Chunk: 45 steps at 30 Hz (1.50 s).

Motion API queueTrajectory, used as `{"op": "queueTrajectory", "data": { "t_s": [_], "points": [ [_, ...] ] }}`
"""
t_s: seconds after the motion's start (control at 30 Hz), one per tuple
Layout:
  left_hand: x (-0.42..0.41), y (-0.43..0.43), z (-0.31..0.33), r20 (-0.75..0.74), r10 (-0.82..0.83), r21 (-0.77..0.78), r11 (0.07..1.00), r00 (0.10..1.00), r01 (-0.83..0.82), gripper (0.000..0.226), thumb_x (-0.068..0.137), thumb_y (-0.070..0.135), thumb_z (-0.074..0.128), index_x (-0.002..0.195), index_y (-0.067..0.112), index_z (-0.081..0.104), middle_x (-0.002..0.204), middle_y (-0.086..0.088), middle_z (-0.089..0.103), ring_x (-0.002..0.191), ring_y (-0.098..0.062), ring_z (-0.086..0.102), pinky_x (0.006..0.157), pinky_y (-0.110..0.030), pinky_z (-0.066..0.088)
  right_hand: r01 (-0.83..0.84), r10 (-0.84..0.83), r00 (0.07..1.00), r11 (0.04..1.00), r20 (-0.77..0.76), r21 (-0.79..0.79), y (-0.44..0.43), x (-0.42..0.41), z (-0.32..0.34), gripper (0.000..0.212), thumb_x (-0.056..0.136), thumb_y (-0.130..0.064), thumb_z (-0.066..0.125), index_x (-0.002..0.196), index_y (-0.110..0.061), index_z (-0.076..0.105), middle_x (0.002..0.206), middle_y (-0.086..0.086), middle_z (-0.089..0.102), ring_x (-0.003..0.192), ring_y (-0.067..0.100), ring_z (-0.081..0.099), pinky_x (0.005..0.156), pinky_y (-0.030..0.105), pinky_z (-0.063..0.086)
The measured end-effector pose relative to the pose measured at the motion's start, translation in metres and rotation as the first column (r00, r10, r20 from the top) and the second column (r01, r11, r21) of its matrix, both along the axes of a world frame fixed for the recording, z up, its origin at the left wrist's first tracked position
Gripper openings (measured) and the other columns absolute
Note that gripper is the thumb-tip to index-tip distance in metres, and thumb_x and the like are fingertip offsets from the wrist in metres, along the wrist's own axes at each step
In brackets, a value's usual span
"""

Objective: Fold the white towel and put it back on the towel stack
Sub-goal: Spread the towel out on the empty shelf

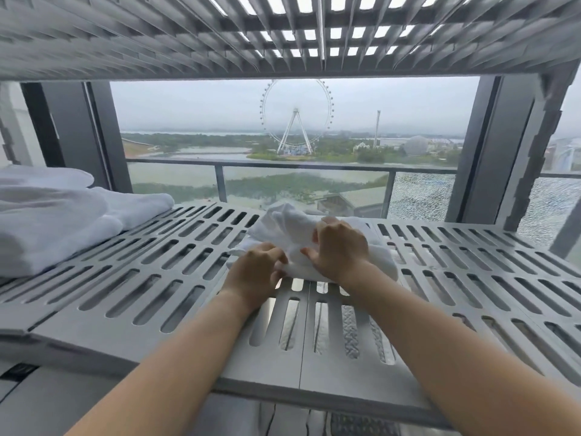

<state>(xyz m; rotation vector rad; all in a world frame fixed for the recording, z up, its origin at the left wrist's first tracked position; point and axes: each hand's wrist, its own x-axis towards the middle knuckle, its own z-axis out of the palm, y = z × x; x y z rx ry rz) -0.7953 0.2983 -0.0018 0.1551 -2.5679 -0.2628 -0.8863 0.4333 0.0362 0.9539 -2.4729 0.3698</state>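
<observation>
In the head view, a small crumpled white cloth towel lies bunched near the middle of the grey slotted plastic shelf, close to its front edge. The left hand pinches the towel's near hem with curled fingers. The right hand clenches its fingers over the bunched top.

The cloth is not spread flat, so any fold started from this wad will likely come out lopsided or trap creases. A loose corner could sag into one of the shelf's long slots and snag when pulled. The stack of folded white towels sits well apart at the left end and looks soft and uneven. A bulky, badly squared towel set on it may slide off or tip the upper layers.
</observation>
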Motion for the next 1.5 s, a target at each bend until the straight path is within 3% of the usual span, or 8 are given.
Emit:
{"op": "queueTrajectory", "data": {
  "t_s": [0.2, 0.47, 0.73, 0.9, 1.03, 1.13, 1.33, 1.5],
  "points": [
    [-0.005, -0.007, -0.005, -0.012, 0.000, -0.007, 1.000, 1.000, 0.000, 0.017, 0.084, 0.015, 0.059, 0.100, 0.019, 0.063, 0.109, 0.000, 0.063, 0.100, -0.021, 0.058, 0.083, -0.026, 0.041, -0.083, 0.084, 0.996, 0.996, -0.006, 0.007, 0.000, -0.007, -0.014, 0.061, 0.085, -0.041, 0.056, 0.139, -0.026, 0.034, 0.128, 0.004, 0.049, 0.112, 0.029, 0.047, 0.087, 0.041, 0.040],
    [-0.008, 0.005, 0.003, -0.009, 0.060, 0.003, 0.998, 0.998, -0.060, 0.023, 0.082, 0.015, 0.057, 0.101, 0.028, 0.059, 0.106, 0.006, 0.058, 0.095, -0.022, 0.059, 0.067, -0.028, 0.040, -0.067, 0.049, 0.981, 0.994, -0.190, -0.091, 0.026, -0.015, 0.003, 0.058, 0.082, -0.005, 0.056, 0.132, -0.033, 0.043, 0.117, 0.005, 0.049, 0.106, 0.029, 0.050, 0.083, 0.044, 0.045],
    [-0.042, 0.055, 0.041, -0.210, -0.064, 0.023, 0.997, 0.976, 0.071, 0.031, 0.078, 0.026, 0.064, 0.107, 0.029, 0.057, 0.122, 0.006, 0.052, 0.107, -0.019, 0.053, 0.078, -0.033, 0.048, 0.040, -0.094, 0.980, 0.958, -0.178, -0.283, 0.092, -0.047, 0.021, 0.069, 0.081, -0.001, 0.056, 0.139, -0.032, 0.034, 0.114, 0.009, 0.045, 0.102, 0.031, 0.049, 0.074, 0.042, 0.047],
    [-0.070, 0.070, 0.059, -0.355, 0.018, 0.041, 0.999, 0.935, -0.004, 0.072, 0.072, 0.027, 0.073, 0.133, 0.020, 0.035, 0.141, -0.009, 0.032, 0.127, -0.030, 0.035, 0.096, -0.044, 0.043, 0.078, -0.102, 0.993, 0.949, -0.065, -0.305, 0.134, -0.062, 0.008, 0.079, 0.084, -0.005, 0.058, 0.145, -0.037, 0.018, 0.109, 0.010, 0.041, 0.094, 0.030, 0.048, 0.071, 0.037, 0.043],
    [-0.089, 0.086, 0.056, -0.203, 0.078, 0.370, 0.929, 0.976, 0.002, 0.102, 0.073, 0.025, 0.074, 0.144, 0.029, 0.002, 0.144, -0.016, 0.029, 0.126, -0.038, 0.039, 0.090, -0.046, 0.043, 0.043, -0.053, 0.998, 0.964, -0.032, -0.263, 0.155, -0.070, -0.008, 0.077, 0.086, -0.007, 0.057, 0.145, -0.035, 0.017, 0.108, 0.010, 0.043, 0.090, 0.029, 0.050, 0.070, 0.031, 0.037],
    [-0.100, 0.099, 0.042, -0.048, -0.019, 0.289, 0.957, 0.999, 0.033, 0.080, 0.083, 0.019, 0.062, 0.145, 0.025, 0.010, 0.123, -0.017, 0.057, 0.107, -0.035, 0.055, 0.081, -0.039, 0.044, 0.043, -0.053, 0.998, 0.967, -0.035, -0.250, 0.158, -0.073, -0.007, 0.072, 0.086, -0.013, 0.058, 0.145, -0.034, 0.022, 0.118, 0.009, 0.044, 0.097, 0.029, 0.052, 0.073, 0.032, 0.042],
    [-0.109, 0.142, 0.027, 0.013, -0.134, 0.014, 0.991, 0.991, 0.134, 0.046, 0.092, 0.017, 0.046, 0.137, 0.020, 0.035, 0.116, -0.015, 0.062, 0.102, -0.035, 0.059, 0.084, -0.043, 0.048, -0.097, 0.069, 0.983, 0.981, -0.168, -0.166, 0.165, -0.067, 0.003, 0.083, 0.078, -0.024, 0.063, 0.146, -0.027, 0.018, 0.149, 0.009, 0.025, 0.132, 0.031, 0.034, 0.094, 0.042, 0.044],
    [-0.112, 0.153, 0.025, -0.014, -0.299, 0.010, 0.954, 0.954, 0.300, 0.040, 0.091, 0.018, 0.051, 0.130, 0.023, 0.048, 0.126, 0.001, 0.060, 0.106, -0.024, 0.061, 0.085, -0.042, 0.049, -0.047, 0.081, 0.978, 0.983, -0.192, 0.177, 0.164, -0.073, 0.002, 0.072, 0.082, -0.015, 0.055, 0.144, -0.035, 0.023, 0.157, -0.005, 0.005, 0.144, 0.020, -0.004, 0.113, 0.051, 0.002]
  ]
}}
